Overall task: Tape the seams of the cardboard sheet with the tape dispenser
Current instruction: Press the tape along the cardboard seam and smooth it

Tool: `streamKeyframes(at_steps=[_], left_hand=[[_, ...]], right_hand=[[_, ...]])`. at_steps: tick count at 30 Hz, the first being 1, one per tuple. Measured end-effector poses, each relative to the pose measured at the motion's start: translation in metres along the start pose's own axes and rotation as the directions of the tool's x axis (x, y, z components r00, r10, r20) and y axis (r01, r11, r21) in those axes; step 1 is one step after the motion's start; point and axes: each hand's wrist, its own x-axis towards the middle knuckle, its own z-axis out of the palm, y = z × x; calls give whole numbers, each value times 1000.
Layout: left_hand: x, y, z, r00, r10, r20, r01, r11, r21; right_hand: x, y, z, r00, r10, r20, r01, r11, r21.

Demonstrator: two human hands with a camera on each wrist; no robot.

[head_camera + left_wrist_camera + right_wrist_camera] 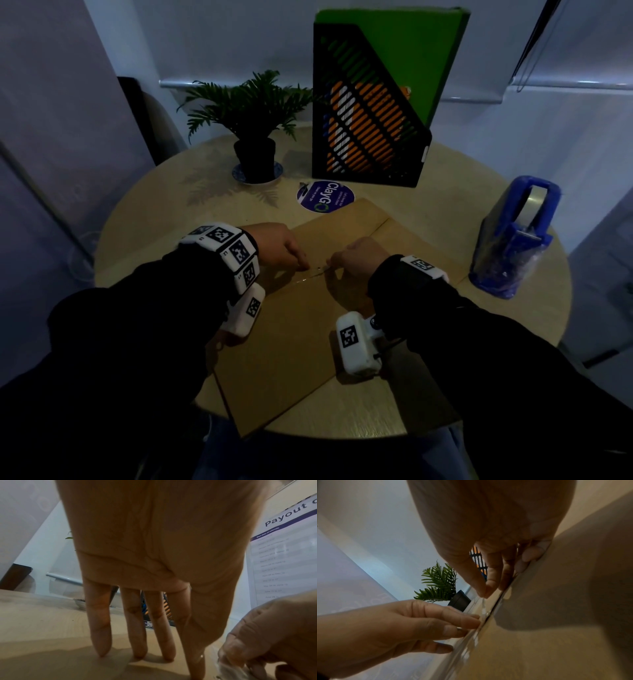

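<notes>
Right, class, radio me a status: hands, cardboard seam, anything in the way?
Left hand fingertips pressing down on cardboard sheet. Right hand pinching clear tape at the seam. Tape dispenser parked right. Nothing blocking.

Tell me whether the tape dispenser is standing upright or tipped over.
Upright. The blue tape dispenser stands on its base on the table, apart from both hands, roll at top.

Flat cardboard sheet (301,329), upright blue tape dispenser (513,240)

You are sitting in an office: a black file holder (370,113) standing at twelve o'clock, a payout schedule poster (283,561) hanging beside.
</notes>
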Motion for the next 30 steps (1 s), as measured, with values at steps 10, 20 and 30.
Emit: streamKeyframes(at_steps=[10,20,30], left_hand=[[8,-2,2,998,-50,-29,50,999,-4],[14,17,1,986,-149,-81,147,989,-26],[15,28,3,971,-220,-96,221,975,-5]], right_hand=[[5,0,1,1000,-4,-13,3,995,-99],[12,4,7,1000,-10,-17,10,1000,14],[12,0,1,999,-34,22,37,984,-175]])
